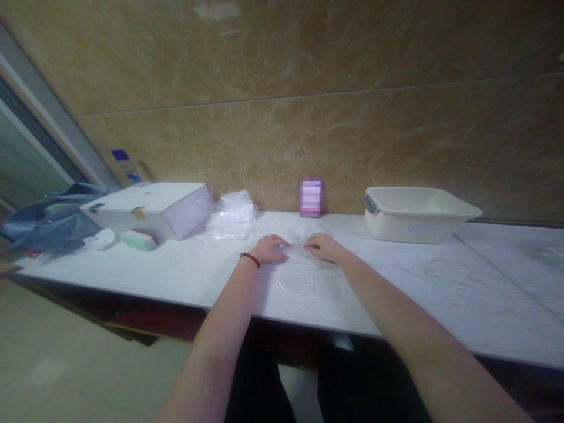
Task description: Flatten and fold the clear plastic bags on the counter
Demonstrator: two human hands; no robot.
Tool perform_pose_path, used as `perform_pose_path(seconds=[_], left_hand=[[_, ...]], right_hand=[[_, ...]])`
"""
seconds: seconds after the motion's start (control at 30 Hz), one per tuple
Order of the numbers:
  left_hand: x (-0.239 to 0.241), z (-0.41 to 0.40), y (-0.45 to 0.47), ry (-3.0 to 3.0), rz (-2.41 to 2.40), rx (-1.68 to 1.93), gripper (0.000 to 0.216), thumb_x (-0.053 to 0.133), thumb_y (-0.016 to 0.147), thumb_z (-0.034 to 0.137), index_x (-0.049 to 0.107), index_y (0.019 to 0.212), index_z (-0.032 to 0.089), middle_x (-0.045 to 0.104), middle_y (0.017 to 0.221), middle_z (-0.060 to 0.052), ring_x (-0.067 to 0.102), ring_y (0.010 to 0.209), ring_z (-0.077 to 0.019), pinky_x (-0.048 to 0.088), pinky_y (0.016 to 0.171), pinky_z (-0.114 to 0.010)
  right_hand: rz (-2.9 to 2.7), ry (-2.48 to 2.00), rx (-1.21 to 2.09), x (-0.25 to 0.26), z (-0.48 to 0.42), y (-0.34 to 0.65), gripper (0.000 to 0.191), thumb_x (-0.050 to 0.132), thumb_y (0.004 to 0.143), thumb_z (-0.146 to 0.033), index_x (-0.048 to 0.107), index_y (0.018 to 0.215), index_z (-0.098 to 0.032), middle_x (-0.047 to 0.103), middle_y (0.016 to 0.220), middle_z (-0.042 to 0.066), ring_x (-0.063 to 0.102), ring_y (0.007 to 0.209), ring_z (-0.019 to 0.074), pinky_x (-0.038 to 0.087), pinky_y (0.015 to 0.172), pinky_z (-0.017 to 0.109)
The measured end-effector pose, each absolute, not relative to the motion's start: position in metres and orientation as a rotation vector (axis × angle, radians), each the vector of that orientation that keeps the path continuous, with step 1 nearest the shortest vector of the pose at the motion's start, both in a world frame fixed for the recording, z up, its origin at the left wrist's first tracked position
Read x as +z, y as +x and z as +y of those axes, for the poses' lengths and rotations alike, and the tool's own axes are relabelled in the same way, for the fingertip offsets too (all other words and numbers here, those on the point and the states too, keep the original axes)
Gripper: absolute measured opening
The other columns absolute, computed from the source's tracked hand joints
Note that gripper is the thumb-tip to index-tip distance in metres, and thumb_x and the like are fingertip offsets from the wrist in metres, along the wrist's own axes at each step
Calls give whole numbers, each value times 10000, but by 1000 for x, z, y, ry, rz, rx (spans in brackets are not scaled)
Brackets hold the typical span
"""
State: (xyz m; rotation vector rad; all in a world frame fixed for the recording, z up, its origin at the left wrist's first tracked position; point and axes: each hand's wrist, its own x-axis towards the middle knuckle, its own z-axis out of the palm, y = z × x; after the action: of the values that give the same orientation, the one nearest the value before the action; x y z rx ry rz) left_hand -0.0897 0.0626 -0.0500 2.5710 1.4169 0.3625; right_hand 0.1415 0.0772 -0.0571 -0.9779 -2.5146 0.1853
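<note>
A thin, see-through plastic bag (315, 283) lies nearly flat on the white wood-grain table in front of me; its outline is hard to make out against the tabletop. My left hand (269, 249), with a red beaded bracelet at the wrist, rests at the bag's far left part, thumb and fingers apart. Across a small gap, my right hand (325, 247) has its fingertips pinched together on the clear plastic. Just beyond the hands, a phone (311, 198) with a blurred screen leans against the wall.
To the left are a white box (145, 202), crumpled clear plastic bags (231, 217), a pale green sponge (138, 240) and dark blue cloth (53, 220). A cream plastic basin (408, 226) stands at the right. Behind the table (418, 305) rises a tan tiled wall (308, 129).
</note>
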Motion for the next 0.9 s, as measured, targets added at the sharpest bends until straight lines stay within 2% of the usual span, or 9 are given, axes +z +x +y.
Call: perform_pose_path(seconds=[0.13, 0.33, 0.5, 0.63, 0.73, 0.9], left_hand=[[-51, 62, -91, 2564, 1422, 336, 388, 528, 641, 495, 561, 996, 342, 451, 1131, -11, 404, 1040, -196, 252, 914, -325], [-55, 66, -91, 2627, 1414, 354, 463, 492, 644, 544, 506, 1066, 354, 475, 1110, -15, 415, 1028, -190, 271, 903, -323], [-58, 73, -82, 2696, 1524, 392, 349, 323, 795, 431, 512, 1070, 328, 524, 1059, -25, 398, 1055, -170, 263, 908, -333], [-61, 78, -78, 2682, 1578, 355, 327, 312, 790, 456, 513, 1039, 393, 453, 1159, 3, 326, 1120, -202, 231, 923, -390], [-64, 80, -80, 2661, 1572, 332, 332, 330, 767, 494, 509, 1033, 412, 422, 1187, 8, 326, 1116, -215, 228, 920, -408], [-68, 83, -85, 2669, 1550, 330, 351, 344, 749, 517, 488, 1054, 422, 418, 1189, 14, 338, 1107, -211, 219, 929, -396]], right_hand=[[-2492, -949, 180, -57, 76, 141, 244, 453, 730, -170, 624, 903, -166, 619, 842, 48, 526, 796, 128, 380, 748, 237], [-2486, -984, 194, -60, 79, 142, 235, 459, 686, -106, 649, 804, -176, 617, 800, 28, 522, 783, 119, 381, 747, 228], [-2479, -1018, 225, -59, 79, 142, 272, 438, 674, -94, 651, 822, -175, 611, 827, 34, 522, 781, 117, 386, 744, 227], [-2429, -1084, 302, -57, 76, 142, 311, 387, 676, -68, 655, 805, -157, 613, 848, 40, 526, 801, 115, 378, 766, 222], [-2412, -1087, 332, -55, 75, 141, 276, 390, 699, -108, 654, 768, -147, 618, 827, 41, 530, 797, 117, 382, 750, 218], [-2436, -1089, 199, -55, 76, 142, 238, 435, 733, -254, 651, 710, -157, 618, 748, 40, 529, 716, 127, 388, 694, 234]])
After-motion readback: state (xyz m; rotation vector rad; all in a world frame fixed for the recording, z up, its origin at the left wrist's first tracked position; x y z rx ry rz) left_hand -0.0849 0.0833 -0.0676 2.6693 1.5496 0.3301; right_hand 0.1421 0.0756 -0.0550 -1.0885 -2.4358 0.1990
